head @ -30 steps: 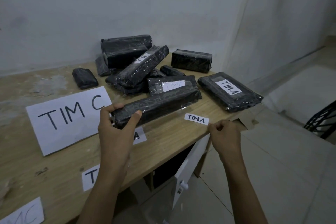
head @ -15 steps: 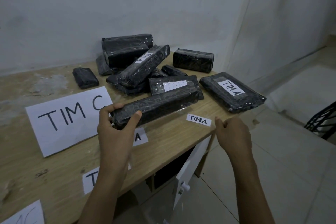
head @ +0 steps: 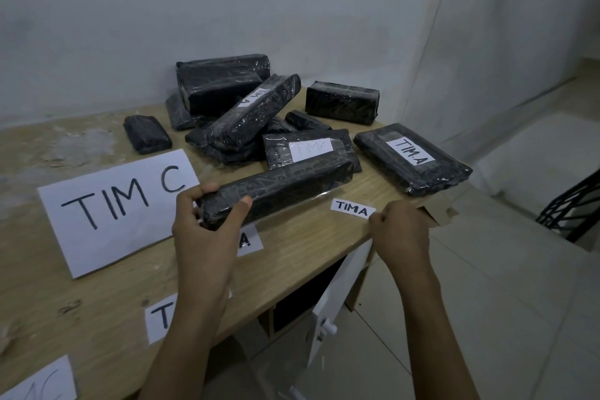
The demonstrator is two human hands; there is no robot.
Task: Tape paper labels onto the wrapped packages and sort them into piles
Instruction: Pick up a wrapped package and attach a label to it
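Black wrapped in clear film, the long package (head: 276, 193) lies across the wooden table (head: 107, 299) in front of you, and your left hand (head: 203, 227) clamps its near end, thumb on top and fingers curled round the far edge. What changed is on the other side: half a second ago your right hand (head: 401, 230) hung open, clear of the table corner, and now it is back at the small TIMA label (head: 352, 210), fingers curled together at the slip's right end. Whether they actually pinch the paper I cannot tell, since the fingertips are hidden behind your knuckles. The label itself has not shifted; it lies flat on the table just beside the package's lower edge. I read that as a second try at lifting the slip, so the labelling of this package has not yet begun. Thin paper lying flat is hard to catch, so sliding it toward the table edge may help. Behind, the heap of wrapped packages (head: 240, 114) holds some labelled and several bare, a flat package marked TIM.A (head: 412, 157) sits to the right, and the big TIM C sheet (head: 120, 208) marks a pile spot with nothing on it, so most of the sorting looks undone.
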